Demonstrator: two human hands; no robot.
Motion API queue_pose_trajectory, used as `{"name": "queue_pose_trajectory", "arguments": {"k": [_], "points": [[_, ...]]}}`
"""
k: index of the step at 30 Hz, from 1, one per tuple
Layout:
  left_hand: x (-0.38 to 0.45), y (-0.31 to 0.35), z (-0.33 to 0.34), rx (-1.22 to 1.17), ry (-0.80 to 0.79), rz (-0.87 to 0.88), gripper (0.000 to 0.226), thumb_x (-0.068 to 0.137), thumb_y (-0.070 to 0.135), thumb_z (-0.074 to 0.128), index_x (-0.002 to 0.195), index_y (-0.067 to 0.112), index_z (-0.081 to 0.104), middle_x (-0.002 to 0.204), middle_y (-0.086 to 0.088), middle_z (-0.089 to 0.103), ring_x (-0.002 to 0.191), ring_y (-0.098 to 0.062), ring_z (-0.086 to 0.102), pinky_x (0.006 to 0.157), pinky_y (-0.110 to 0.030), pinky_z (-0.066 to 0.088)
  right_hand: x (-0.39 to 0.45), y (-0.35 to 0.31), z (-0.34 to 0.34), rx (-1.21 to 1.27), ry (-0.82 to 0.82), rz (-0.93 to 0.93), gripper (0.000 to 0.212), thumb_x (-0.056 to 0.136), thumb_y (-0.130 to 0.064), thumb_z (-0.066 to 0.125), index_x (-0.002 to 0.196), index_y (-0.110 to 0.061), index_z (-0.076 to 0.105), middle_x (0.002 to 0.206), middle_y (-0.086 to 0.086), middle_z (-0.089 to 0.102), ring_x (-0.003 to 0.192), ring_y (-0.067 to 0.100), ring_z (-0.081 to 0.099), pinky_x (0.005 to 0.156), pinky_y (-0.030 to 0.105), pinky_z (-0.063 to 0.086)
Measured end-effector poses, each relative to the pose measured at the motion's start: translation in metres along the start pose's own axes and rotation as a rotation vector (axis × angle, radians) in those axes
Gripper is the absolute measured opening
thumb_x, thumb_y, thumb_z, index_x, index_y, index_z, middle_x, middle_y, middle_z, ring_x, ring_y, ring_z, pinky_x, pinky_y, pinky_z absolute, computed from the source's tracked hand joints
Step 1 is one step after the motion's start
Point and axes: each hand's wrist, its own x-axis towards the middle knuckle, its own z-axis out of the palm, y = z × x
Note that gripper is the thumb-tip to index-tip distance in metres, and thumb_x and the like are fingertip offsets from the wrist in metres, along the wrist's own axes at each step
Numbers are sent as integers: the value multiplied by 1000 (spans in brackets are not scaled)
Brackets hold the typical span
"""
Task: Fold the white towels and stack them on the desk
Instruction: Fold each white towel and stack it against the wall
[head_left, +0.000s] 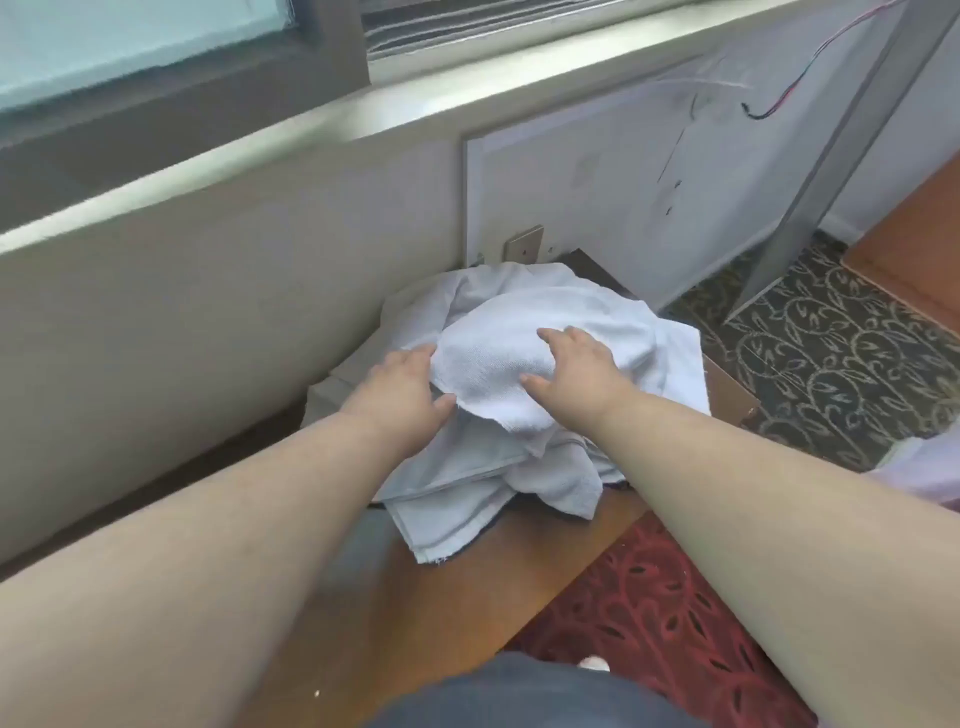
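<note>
The wall (218, 291) with its sill (363, 111) runs diagonally across the upper half of the frame, with a window (130, 41) in the upper left corner. Patterned dark carpet (831, 353) fills the right centre, and red patterned carpet (665, 613) the lower centre. The wooden desk (467, 587) occupies the centre, extending from the lower left toward the wall.

A heap of white towels (519, 462) lies unfolded on the far part of the desk, at frame centre, close to the wall; one corner hangs near the desk's front edge. The top towel (519, 353) sits crumpled on the heap between both hands.

Both forearms enter from the bottom corners and converge on the heap. The left hand (400, 389) grips the left edge of the top towel, thumb beneath the hanging fold and fingers partly hidden behind the cloth. The right hand (582, 369) rests on the right side of the same towel, fingers spread and slightly bent, thumb pressing into the cloth.

A metal wall plate (523, 243) sits just behind the heap. Loose red and black wires (784, 96) hang in the upper right.
</note>
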Motion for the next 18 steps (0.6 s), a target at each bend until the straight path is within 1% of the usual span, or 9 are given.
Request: {"name": "queue_pose_trajectory", "arguments": {"k": [4,6,7,9,11,12,13,16,18], "points": [[37,9,14,-29,-18,-59,72,91,47,55,152,32,20,153,-5,26,136,-32,32,108,-43,32,29,13,7,26,-14,104,82,86,-54,61,153,-31,20,160,7,16,147,29,10,118,44,21],[50,16,25,-36,-37,-52,69,89,47,58,149,33,25,149,-7,29,134,-32,32,108,-42,32,42,21,15,12,-45,141,74,86,-50,63,149,-29,30,151,9,29,139,33,24,112,43,29],[54,19,30,-39,-43,-57,65,89,44,61,145,33,32,144,-8,33,132,-32,35,106,-40,34,46,24,19,11,-37,132,64,86,-45,63,142,-27,39,140,10,38,132,34,32,105,41,33],[55,26,38,-40,-25,-57,50,87,37,65,133,29,47,133,-8,42,122,-30,43,98,-35,36,47,25,24,54,46,50,32,87,-30,60,117,-20,55,111,6,48,113,33,45,88,35,38],[52,32,44,-68,40,-56,33,85,27,64,117,25,55,121,-6,47,111,-29,49,88,-31,38,44,24,26,171,133,-63,5,83,-17,55,88,-18,53,91,2,51,93,28,51,73,32,37],[50,35,45,-95,72,-60,29,84,23,63,112,25,55,115,-4,47,106,-27,49,83,-30,37,40,21,24,244,155,-111,7,81,-14,55,81,-18,49,86,2,52,86,26,52,70,31,37],[47,38,44,-123,103,-69,27,82,22,62,107,26,54,111,-1,45,103,-26,48,81,-30,36,38,20,21,311,163,-151,8,79,-13,56,81,-17,49,85,1,54,83,24,52,70,32,38],[39,47,32,-203,204,-92,31,78,21,62,103,28,47,107,4,38,96,-22,45,80,-32,38,35,12,5,391,170,-266,13,74,-12,59,85,-14,52,84,-3,54,82,18,51,73,31,42],[29,54,20,-232,288,-104,31,77,20,62,102,27,45,106,5,36,92,-19,44,76,-30,36,37,3,-9,420,163,-359,13,73,-13,59,84,-16,52,80,-8,52,77,12,47,70,24,41]]}}
